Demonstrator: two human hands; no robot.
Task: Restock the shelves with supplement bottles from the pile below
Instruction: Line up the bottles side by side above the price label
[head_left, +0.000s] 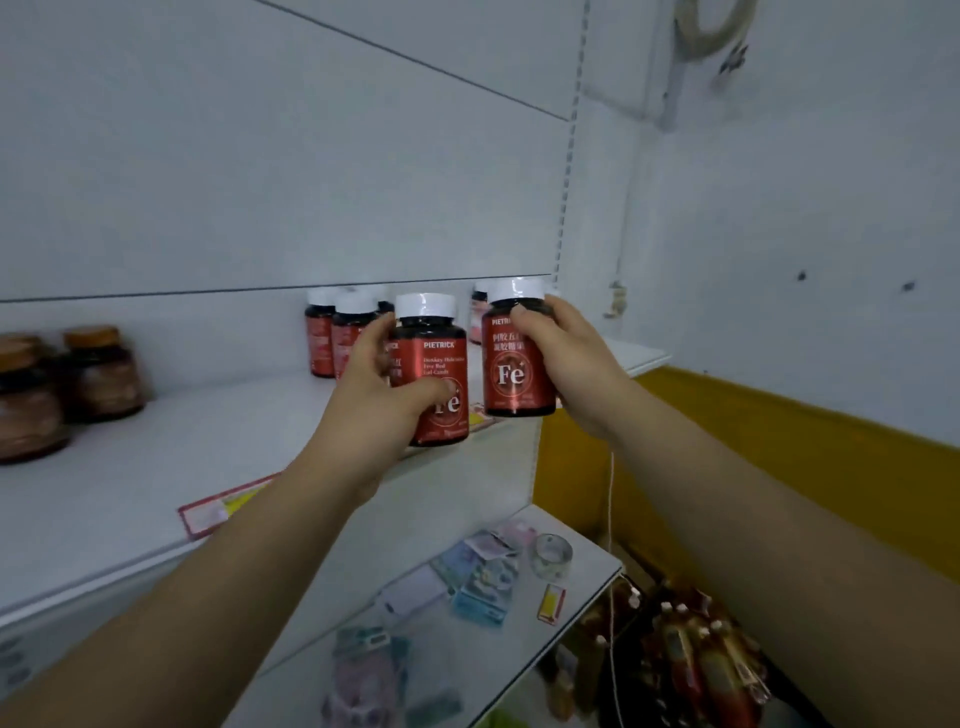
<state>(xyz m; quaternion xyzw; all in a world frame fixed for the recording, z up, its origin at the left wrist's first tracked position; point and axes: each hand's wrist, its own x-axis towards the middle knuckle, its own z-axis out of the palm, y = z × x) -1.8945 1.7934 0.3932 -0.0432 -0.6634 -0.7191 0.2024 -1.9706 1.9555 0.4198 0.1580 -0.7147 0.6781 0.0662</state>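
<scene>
Gripping one red Fe bottle (436, 371) in the left hand (371, 410) and another (517, 353) in the right hand (563, 358) above the shelf (156, 467), they'd best set both upright beside the standing row (340, 332), labels forward.

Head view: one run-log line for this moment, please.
left hand: grips Fe bottle | right hand: grips second bottle | both at shelf edge

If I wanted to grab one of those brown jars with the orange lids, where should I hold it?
Hold the nearer brown jar around its wide middle, reaching in from the open shelf front. It stands upright, and its neighbour crowds its right side.
</scene>
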